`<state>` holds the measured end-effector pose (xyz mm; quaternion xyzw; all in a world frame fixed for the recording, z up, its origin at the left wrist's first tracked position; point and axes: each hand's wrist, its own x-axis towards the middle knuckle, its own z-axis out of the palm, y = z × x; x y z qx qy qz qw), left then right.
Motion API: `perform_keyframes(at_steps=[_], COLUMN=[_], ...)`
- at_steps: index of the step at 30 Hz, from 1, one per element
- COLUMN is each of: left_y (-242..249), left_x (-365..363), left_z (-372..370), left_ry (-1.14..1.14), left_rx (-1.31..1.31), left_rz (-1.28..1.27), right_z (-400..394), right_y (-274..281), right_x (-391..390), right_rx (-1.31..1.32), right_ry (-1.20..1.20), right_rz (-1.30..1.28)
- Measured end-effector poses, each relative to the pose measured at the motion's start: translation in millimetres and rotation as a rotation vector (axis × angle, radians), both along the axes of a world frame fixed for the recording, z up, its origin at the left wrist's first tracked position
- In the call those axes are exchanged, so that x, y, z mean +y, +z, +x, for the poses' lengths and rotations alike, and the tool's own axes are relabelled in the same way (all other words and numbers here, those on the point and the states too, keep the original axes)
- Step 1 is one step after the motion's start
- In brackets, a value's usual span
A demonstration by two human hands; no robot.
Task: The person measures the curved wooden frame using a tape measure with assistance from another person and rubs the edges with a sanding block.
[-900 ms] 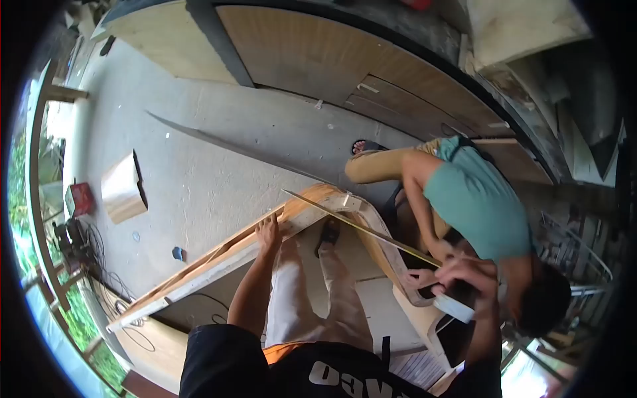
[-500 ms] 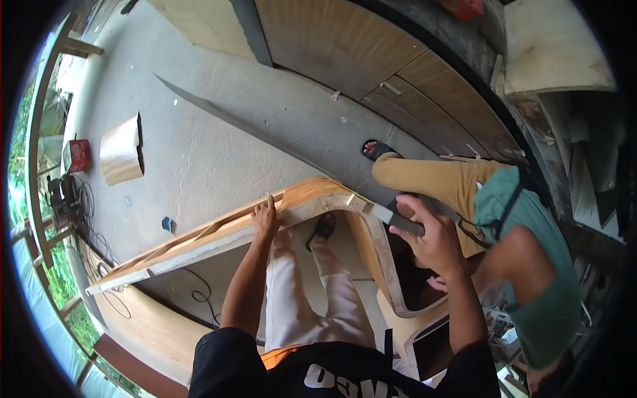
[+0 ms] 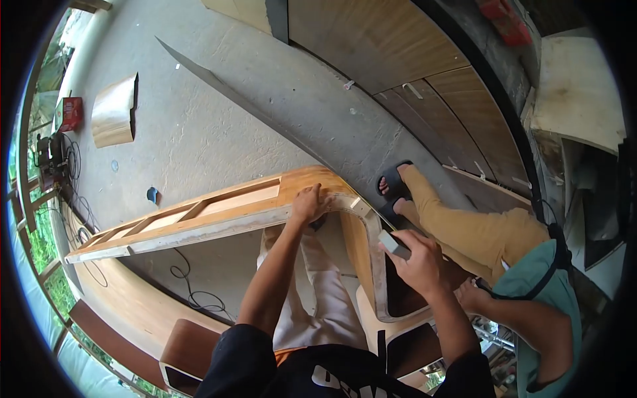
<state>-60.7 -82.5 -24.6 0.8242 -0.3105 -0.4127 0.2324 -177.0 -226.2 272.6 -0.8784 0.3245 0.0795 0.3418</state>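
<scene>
A long wooden frame (image 3: 199, 212) with open slots and a pale edge crosses in front of my body and bends down at its right end. My left hand (image 3: 310, 204) rests on the frame's plywood top near the bend, fingers spread over the wood. In my right hand (image 3: 419, 260) is a grey block (image 3: 395, 245), gripped between thumb and fingers beside the bent part. A long thin strip (image 3: 252, 113) runs from the upper left to the frame's corner.
A co-worker in a green shirt (image 3: 554, 285) and tan trousers is close on the right, one hand (image 3: 472, 296) near my right forearm. Brown cabinets (image 3: 371, 46) line the back. A bent metallic sheet (image 3: 114, 113), a red box (image 3: 68, 114) and cables (image 3: 189, 288) lie left.
My left hand has moved right along the frame, onto the plywood near the bend. My right hand and block have shifted down and left. The co-worker's legs and arm have moved, and the view has shifted.
</scene>
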Motion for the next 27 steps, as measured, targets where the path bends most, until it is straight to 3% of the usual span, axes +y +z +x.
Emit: perform_keyframes(at_steps=[3, 6, 9, 13, 14, 18, 21, 27], left_y=[-0.9, 1.3, -0.7, 7.7, -10.9, -9.7, -13.2, -17.5], left_x=[-0.2, 1.8, 3.6, -23.8, -31.7, -54.4, -49.5, -39.9], left_z=[-6.8, 1.9, 1.7, 11.4, 6.0, 3.2, -4.2, -12.5], left_ry=[-0.029, -0.016, -0.057, 0.322, 0.473, 0.500, 0.481, 0.042], left_rx=[0.011, 0.031, 0.079, 0.336, 0.438, 0.472, 0.394, 0.222], left_rz=[0.024, 0.022, -0.020, -0.103, -0.205, -0.166, -0.133, -0.137], right_z=[-13.5, -23.9, -19.3, 6.6, 12.2, -1.2, 2.2, -22.8], right_y=[-9.8, -14.8, -9.4, 15.4, 13.0, -57.3, -89.6, -108.8], right_x=[3.5, 7.7, 16.3, 13.3, 12.1, 2.0, -3.1, -1.6], right_rx=[-0.120, -0.084, -0.075, -0.027, -0.038, 0.012, -0.026, -0.129], right_ry=[-0.196, -0.205, -0.060, -0.019, -0.054, -0.065, -0.109, -0.077], right_rz=[-0.030, -0.025, -0.028, 0.019, 0.034, 0.016, -0.089, -0.145])
